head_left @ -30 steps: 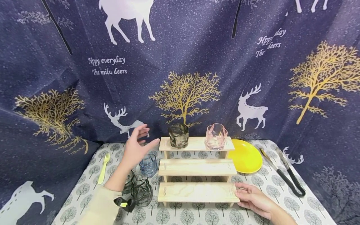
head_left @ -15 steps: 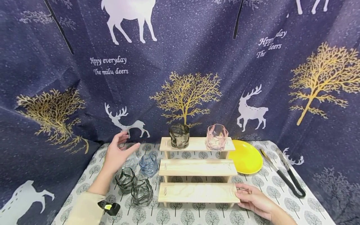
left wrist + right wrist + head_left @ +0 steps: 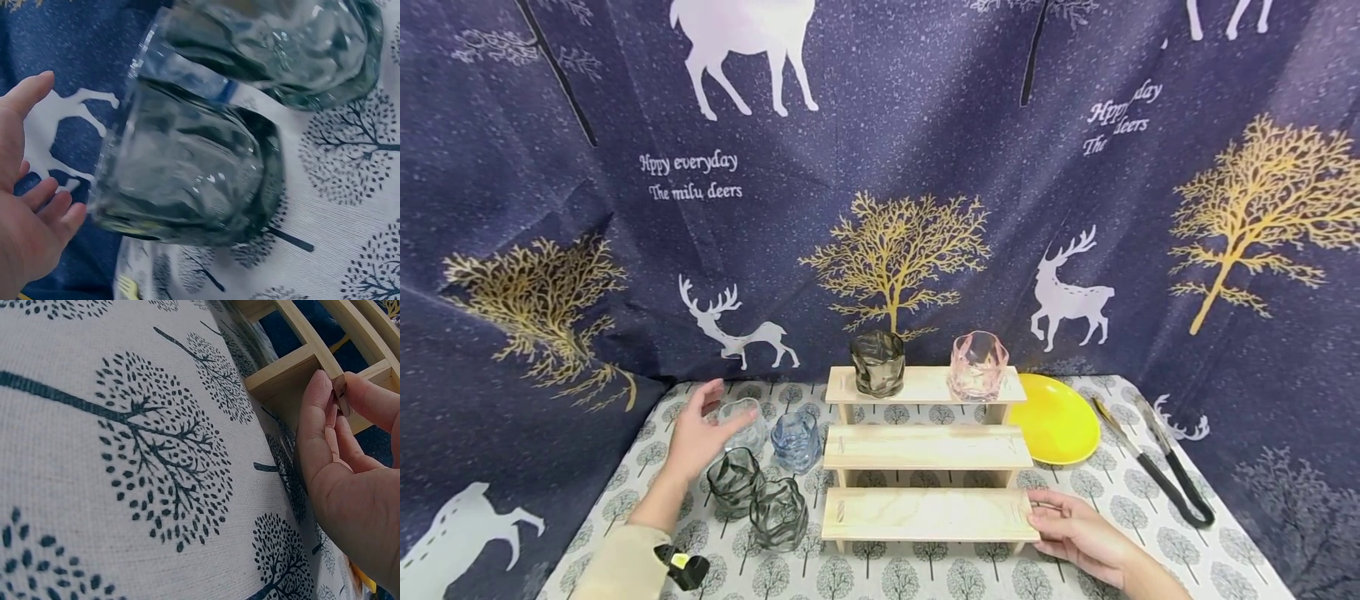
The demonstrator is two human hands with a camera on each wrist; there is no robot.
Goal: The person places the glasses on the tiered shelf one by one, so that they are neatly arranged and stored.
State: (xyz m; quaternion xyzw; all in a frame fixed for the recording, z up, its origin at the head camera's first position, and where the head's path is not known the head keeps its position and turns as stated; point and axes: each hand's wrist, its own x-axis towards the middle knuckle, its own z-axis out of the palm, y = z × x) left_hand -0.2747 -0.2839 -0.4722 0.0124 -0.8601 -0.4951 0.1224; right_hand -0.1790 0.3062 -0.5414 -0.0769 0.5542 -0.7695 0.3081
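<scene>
- Head view: left hand (image 3: 695, 433) at the clear glass (image 3: 752, 437), thumb and fingers spread apart, thumb overlapping the glass; contact impossible to tell.
- Same view: clear glass on the tree-printed table (image 3: 970, 579), left of the wooden stand (image 3: 928, 512), just beside the blue glass (image 3: 796, 442), behind the rear grey glass (image 3: 735, 483) and the front grey glass (image 3: 778, 517).
- Same view: right hand (image 3: 1078, 533) at the right end of the lowest board; on the top board, dark glass (image 3: 878, 367) to the left, pink glass (image 3: 979, 367) to the right; beyond, yellow plate (image 3: 1052, 421) and black-handled tongs (image 3: 1165, 485).
- Left wrist view: thumb and fingers well apart, nothing visible between; one grey glass large beside the fingertips, another above; yellow-green fork (image 3: 129, 289) partly visible at the lower edge.
- Right wrist view: board end pinched between thumb and fingers, close to a wooden support; printed tablecloth (image 3: 50, 450) filling much of the left side.
</scene>
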